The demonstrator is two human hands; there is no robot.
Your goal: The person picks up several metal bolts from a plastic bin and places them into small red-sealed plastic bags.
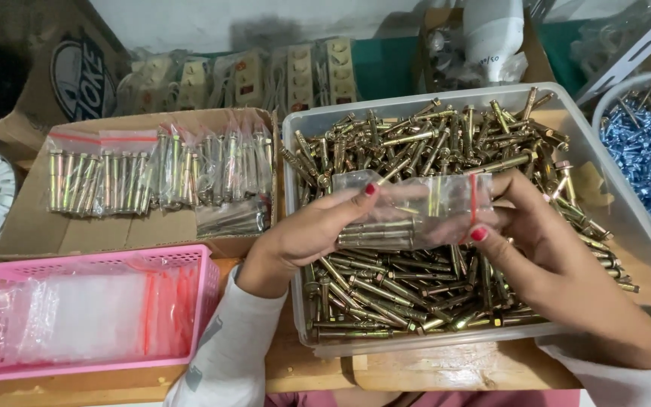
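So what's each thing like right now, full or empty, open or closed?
Small clear bag: held in both hands, some bolts inside; open or closed, cannot tell.
Left hand: fingers grip the bag.
Right hand: fingers grip the bag.
Clear tub: open, heaped with loose bolts.
Cardboard box: open, filled bags inside.
Pink basket: holds empty bags.

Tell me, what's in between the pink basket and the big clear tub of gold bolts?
The person's left arm in a white sleeve crosses that gap, over bare wooden table. The head view shows it, between the pink basket and the clear tub.
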